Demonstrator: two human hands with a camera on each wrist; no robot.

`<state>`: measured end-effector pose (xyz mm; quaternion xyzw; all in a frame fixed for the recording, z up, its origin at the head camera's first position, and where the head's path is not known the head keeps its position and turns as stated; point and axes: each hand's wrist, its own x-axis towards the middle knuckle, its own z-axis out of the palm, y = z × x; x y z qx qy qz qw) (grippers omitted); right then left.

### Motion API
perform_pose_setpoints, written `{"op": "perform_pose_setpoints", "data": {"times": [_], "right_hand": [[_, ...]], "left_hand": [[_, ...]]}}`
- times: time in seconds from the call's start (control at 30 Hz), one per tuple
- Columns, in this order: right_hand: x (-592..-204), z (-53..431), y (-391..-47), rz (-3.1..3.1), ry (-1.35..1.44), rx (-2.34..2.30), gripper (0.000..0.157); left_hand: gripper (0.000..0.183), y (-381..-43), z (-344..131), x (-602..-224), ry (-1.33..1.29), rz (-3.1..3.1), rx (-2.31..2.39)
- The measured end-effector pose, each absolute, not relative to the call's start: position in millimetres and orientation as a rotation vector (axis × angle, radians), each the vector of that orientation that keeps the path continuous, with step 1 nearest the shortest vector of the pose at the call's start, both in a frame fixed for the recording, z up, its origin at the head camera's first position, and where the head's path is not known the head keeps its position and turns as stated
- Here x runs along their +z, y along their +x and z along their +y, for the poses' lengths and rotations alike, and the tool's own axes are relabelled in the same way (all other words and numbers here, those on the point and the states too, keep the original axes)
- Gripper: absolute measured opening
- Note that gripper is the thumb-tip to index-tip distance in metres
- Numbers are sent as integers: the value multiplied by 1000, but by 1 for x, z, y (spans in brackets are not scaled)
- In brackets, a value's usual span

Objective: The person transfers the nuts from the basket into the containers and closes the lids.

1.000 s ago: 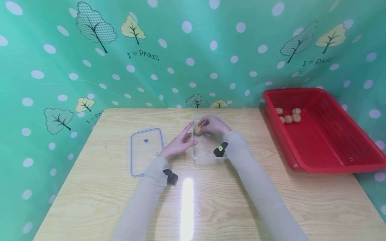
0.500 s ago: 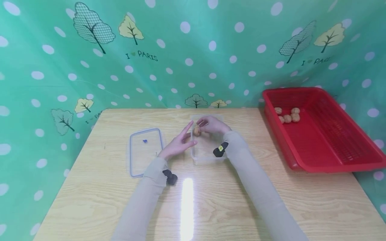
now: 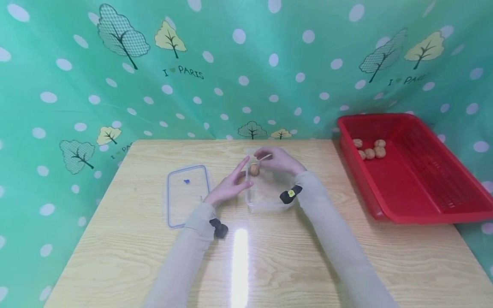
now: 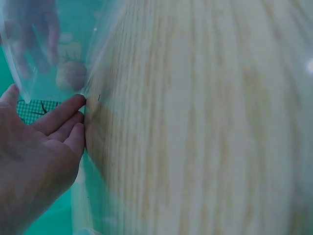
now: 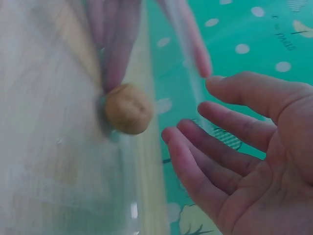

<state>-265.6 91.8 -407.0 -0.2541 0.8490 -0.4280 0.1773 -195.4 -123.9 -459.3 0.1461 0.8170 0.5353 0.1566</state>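
A clear plastic food container (image 3: 269, 207) stands on the wooden table in the head view. One walnut (image 3: 254, 169) sits inside it, against the left wall near the far corner. My right hand (image 3: 279, 159) is over the container; in the right wrist view its fingers (image 5: 195, 171) are loosely bent and apart from the walnut (image 5: 129, 108), with nothing between them. My left hand (image 3: 230, 186) is at the container's left side, and the left wrist view has its extended fingertips (image 4: 78, 100) against the outer wall, close to the walnut.
Left of the container lies a clear lid (image 3: 188, 201) with a blue seal and a small blue piece (image 3: 186, 181) on it. A red plastic basket (image 3: 358, 182) at the right holds several walnuts (image 3: 369, 153) in its far left corner. A green patterned cloth (image 3: 215, 51) hangs behind the table.
My right hand has let go of the walnut and drawn back slightly to the right. The walnut stays by the left wall. The left hand keeps its place.
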Motion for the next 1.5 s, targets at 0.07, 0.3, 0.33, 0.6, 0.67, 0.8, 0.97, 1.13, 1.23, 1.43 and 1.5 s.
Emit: {"op": "perform_pose_setpoints", "data": {"times": [0.07,0.3,0.33,0.6,0.67,0.8,0.97,1.13,1.23,1.43,1.5], "right_hand": [[-403,93,-264,2386,-736,-1226,39],[-389,95,-259,2333,-831,-1256,40],[-388,95,-259,2322,-843,-1268,40],[-377,102,-253,2278,-906,-1305,37],[-376,104,-252,2279,-911,-1297,38],[-372,110,-249,2289,-912,-1261,38],[-371,117,-246,2319,-946,-1173,36],[-369,127,-245,2335,-962,-1118,34],[-365,135,-243,2353,-970,-1091,34],[-355,149,-243,2396,-1011,-1015,31],[-352,153,-244,2402,-1035,-988,29]], "left_hand": [[81,-195,-123,-459,425,2340,1532],[80,-193,-122,-457,446,2360,1499],[80,-193,-123,-457,442,2366,1488],[80,-194,-124,-456,438,2364,1482],[80,-194,-123,-457,434,2365,1479],[80,-194,-123,-458,428,2362,1480],[80,-194,-122,-457,423,2355,1490],[81,-194,-121,-458,434,2355,1487],[81,-194,-121,-459,438,2353,1487],[81,-196,-122,-459,443,2384,1455],[81,-196,-123,-458,444,2400,1450]]}}
